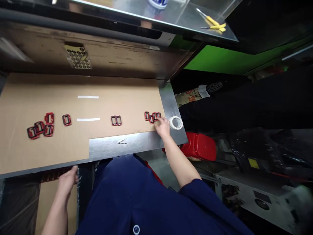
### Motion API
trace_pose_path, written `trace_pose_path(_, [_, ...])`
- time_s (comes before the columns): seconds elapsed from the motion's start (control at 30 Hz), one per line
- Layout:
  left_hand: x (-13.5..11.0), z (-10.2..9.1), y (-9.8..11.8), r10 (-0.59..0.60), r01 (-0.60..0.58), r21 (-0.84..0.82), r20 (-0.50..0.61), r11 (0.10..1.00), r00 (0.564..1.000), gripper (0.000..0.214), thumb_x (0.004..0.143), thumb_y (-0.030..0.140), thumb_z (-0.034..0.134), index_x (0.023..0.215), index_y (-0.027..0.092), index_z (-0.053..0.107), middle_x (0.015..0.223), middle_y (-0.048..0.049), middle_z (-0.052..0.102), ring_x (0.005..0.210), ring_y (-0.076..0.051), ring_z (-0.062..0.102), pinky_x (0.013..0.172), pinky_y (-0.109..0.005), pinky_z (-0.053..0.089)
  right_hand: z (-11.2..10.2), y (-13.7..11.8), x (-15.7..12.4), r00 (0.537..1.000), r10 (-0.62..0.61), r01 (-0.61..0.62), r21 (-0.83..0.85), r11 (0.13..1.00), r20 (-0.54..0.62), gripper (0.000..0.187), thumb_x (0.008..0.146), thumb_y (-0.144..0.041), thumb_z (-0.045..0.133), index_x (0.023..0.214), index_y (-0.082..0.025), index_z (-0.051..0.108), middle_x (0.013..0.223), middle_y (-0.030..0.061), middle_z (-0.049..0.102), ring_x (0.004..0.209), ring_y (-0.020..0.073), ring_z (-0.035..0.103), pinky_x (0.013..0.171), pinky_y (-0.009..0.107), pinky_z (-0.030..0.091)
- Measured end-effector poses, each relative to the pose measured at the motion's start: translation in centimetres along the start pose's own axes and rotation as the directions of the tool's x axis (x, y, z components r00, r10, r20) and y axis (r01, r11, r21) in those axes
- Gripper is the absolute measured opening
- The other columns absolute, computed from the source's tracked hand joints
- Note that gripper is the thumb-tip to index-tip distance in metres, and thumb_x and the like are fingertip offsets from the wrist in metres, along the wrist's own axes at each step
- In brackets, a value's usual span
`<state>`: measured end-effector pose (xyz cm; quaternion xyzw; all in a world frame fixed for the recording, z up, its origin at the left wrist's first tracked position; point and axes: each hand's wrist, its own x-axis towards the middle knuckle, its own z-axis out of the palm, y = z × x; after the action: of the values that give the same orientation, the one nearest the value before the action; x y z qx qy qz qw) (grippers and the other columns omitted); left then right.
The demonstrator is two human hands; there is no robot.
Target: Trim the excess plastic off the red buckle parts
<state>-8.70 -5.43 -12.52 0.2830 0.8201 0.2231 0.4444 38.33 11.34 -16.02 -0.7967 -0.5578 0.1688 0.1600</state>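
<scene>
Right hand right of centre, palm down, fingers half bent, tips at a cluster of small red-and-black frames; whether one is pinched, we cannot tell. Left hand at lower left, below the front edge of the bench, blurred, fingers curled; we cannot tell if it has hold of anything. More frames lie on the cardboard sheet: a side-by-side pair near centre, a single one left of that, a crowded group at far left. Tape roll just beside the right hand; small nippers on the bare metal strip at lower centre. Our judgement: with the cluster so close-packed, best to take one frame by opposite outer edges and lift it straight up, lest it drag its neighbours. We would keep the wrist off the tape and bring the left hand up to steady the rest.
</scene>
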Motion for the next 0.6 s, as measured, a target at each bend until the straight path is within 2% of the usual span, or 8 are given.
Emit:
trace_pose_path(0.03, [-0.5, 0.4, 0.5, 0.039, -0.044, 0.051, 0.085, 0.998, 0.996, 0.036, 0.097, 0.04, 0.063, 0.121, 0.014, 0.062, 0.119, -0.0079, 0.065, 0.103, -0.024, 0.067, 0.087, -0.041, 0.059, 0.3, 0.2, 0.4, 1.0, -0.003, 0.003, -0.021, 1.0, 0.013, 0.047, 0.08, -0.022, 0.061, 0.126, -0.019, 0.068, 0.143, 0.0128, 0.055, 0.139, 0.0303, 0.04, 0.117, 0.042, 0.033])
trace_pose_path(0.1, [-0.9, 1.6, 1.6, 0.108, -0.152, 0.143, 0.275, 0.978, 0.955, 0.029, 0.096, 0.041, 0.062, 0.102, 0.013, 0.066, 0.094, -0.0034, 0.067, 0.081, -0.016, 0.065, 0.074, -0.033, 0.057, 0.9, 0.5, 0.7, 0.999, 0.004, -0.001, -0.059, 0.998, 0.04, 0.046, 0.083, -0.023, 0.061, 0.128, -0.018, 0.068, 0.142, 0.0128, 0.056, 0.138, 0.0301, 0.041, 0.117, 0.041, 0.033])
trace_pose_path(0.17, [-0.9, 3.1, 3.2, 0.17, -0.275, 0.196, 0.429, 0.941, 0.887, 0.037, 0.092, 0.046, 0.065, 0.071, 0.015, 0.059, 0.064, 0.0034, 0.056, 0.059, -0.012, 0.054, 0.06, -0.026, 0.045, 1.3, 0.7, 0.8, 0.998, 0.014, -0.008, -0.093, 0.996, 0.068, 0.043, 0.086, -0.025, 0.061, 0.127, -0.018, 0.069, 0.14, 0.0124, 0.058, 0.135, 0.0297, 0.044, 0.116, 0.039, 0.035])
trace_pose_path(0.23, [-0.5, 4.5, 5.4, 0.229, -0.391, 0.217, 0.528, 0.894, 0.818, 0.045, 0.087, 0.05, 0.065, 0.06, 0.018, 0.049, 0.054, 0.0057, 0.046, 0.054, -0.012, 0.046, 0.056, -0.026, 0.035, 1.6, 0.7, 0.7, 0.996, 0.023, -0.012, -0.124, 0.992, 0.09, 0.041, 0.089, -0.029, 0.061, 0.128, -0.018, 0.068, 0.139, 0.0116, 0.059, 0.132, 0.0291, 0.047, 0.114, 0.039, 0.037])
trace_pose_path(0.3, [-0.2, 5.7, 7.8, 0.285, -0.489, 0.23, 0.58, 0.842, 0.763, 0.042, 0.087, 0.051, 0.06, 0.062, 0.02, 0.048, 0.055, 0.0053, 0.047, 0.056, -0.014, 0.046, 0.058, -0.027, 0.032, 1.7, 0.4, 0.8, 0.994, 0.031, -0.015, -0.157, 0.987, 0.103, 0.039, 0.091, -0.033, 0.061, 0.127, -0.02, 0.068, 0.137, 0.0111, 0.06, 0.13, 0.0289, 0.049, 0.112, 0.039, 0.039])
trace_pose_path(0.43, [-0.2, 7.0, 11.8, 0.379, -0.643, 0.246, 0.637, 0.725, 0.671, 0.03, 0.089, 0.045, 0.053, 0.071, 0.021, 0.054, 0.067, 0.0013, 0.059, 0.067, -0.018, 0.054, 0.067, -0.028, 0.035, 1.4, -1.2, 1.9, 0.99, 0.051, -0.02, -0.231, 0.973, 0.13, 0.033, 0.095, -0.043, 0.063, 0.117, -0.018, 0.069, 0.131, 0.0112, 0.062, 0.127, 0.0289, 0.053, 0.107, 0.046, 0.044])
trace_pose_path(0.53, [-0.5, 7.5, 13.6, 0.415, -0.718, 0.256, 0.672, 0.647, 0.614, 0.024, 0.089, 0.039, 0.052, 0.075, 0.021, 0.058, 0.078, -0.0024, 0.065, 0.076, -0.02, 0.059, 0.074, -0.03, 0.037, 0.9, -2.6, 3.3, 0.985, 0.064, -0.016, -0.279, 0.96, 0.163, 0.033, 0.097, -0.041, 0.063, 0.12, -0.016, 0.065, 0.131, 0.0107, 0.062, 0.121, 0.0269, 0.059, 0.103, 0.05, 0.049])
trace_pose_path(0.6, [-0.7, 7.6, 14.2, 0.418, -0.741, 0.265, 0.688, 0.617, 0.594, 0.021, 0.089, 0.036, 0.051, 0.078, 0.02, 0.06, 0.083, -0.0041, 0.068, 0.08, -0.021, 0.06, 0.075, -0.031, 0.038, 0.5, -3.4, 4.1, 0.981, 0.061, -0.003, -0.3, 0.954, 0.184, 0.034, 0.098, -0.038, 0.063, 0.124, -0.016, 0.063, 0.132, 0.0108, 0.062, 0.118, 0.0261, 0.061, 0.101, 0.049, 0.052])
